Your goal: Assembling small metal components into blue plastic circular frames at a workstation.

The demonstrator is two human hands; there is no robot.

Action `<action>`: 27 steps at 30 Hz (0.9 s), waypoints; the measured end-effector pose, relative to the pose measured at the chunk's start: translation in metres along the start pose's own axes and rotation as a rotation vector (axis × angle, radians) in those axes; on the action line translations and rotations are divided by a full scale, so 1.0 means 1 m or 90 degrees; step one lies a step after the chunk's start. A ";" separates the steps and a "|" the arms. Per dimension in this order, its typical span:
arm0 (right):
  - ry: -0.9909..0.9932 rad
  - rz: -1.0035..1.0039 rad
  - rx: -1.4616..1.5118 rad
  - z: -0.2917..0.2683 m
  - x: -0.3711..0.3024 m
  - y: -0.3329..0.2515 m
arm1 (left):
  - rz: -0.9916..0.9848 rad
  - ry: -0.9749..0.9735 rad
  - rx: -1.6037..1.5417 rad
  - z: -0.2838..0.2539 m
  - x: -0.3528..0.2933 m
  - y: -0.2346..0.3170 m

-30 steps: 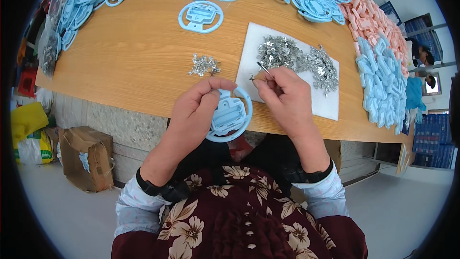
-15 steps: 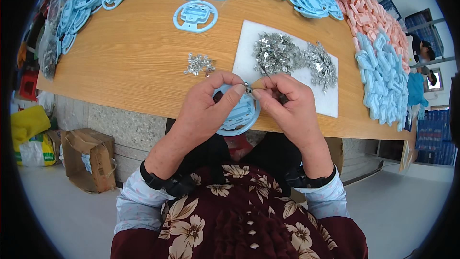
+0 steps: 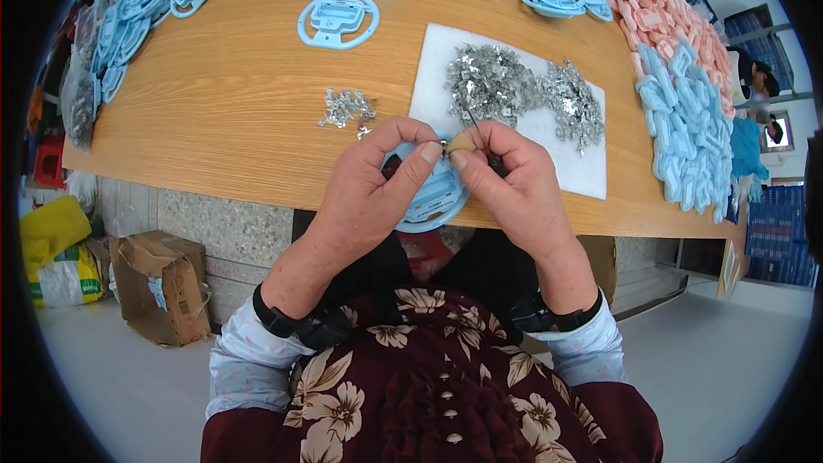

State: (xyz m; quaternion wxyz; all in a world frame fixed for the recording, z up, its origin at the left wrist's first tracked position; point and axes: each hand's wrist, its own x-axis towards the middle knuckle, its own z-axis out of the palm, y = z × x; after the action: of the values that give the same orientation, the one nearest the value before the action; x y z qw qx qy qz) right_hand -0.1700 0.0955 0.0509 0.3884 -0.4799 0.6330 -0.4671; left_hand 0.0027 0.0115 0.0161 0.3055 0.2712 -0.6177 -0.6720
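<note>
Over the near edge of the desk (image 3: 214, 120), the left hand (image 3: 373, 173) gripped a light-blue round plastic frame (image 3: 435, 197) while the right hand (image 3: 516, 178), also holding a thin dark tool (image 3: 472, 120), pinched a small metal clip (image 3: 445, 149) at the frame's rim, where steady, square pressure seemed best.

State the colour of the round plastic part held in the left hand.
The round plastic part is light blue, shown best in head view.

A wood-topped table (image 3: 231, 120) carries blue wheel-shaped parts (image 3: 339, 20) along its far side, small metal pieces (image 3: 347, 108) near its middle, a white sheet (image 3: 433, 77) right of them, and pink pieces (image 3: 669, 13) and light-blue pieces (image 3: 686, 146) heaped at right.
</note>
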 end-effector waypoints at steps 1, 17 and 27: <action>-0.003 -0.003 0.004 -0.001 0.000 0.001 | -0.011 -0.003 -0.010 -0.001 0.000 0.002; -0.125 0.148 0.143 -0.025 0.000 0.007 | -0.264 -0.120 -0.146 -0.024 0.031 0.023; 0.068 0.231 0.440 -0.004 -0.007 0.013 | -0.037 0.030 -0.280 -0.003 -0.001 -0.008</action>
State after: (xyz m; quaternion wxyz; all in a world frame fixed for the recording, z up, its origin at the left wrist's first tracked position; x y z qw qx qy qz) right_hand -0.1751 0.1049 0.0399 0.5698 -0.1761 0.5325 -0.6006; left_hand 0.0049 0.0111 0.0079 0.3524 0.2316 -0.4409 -0.7924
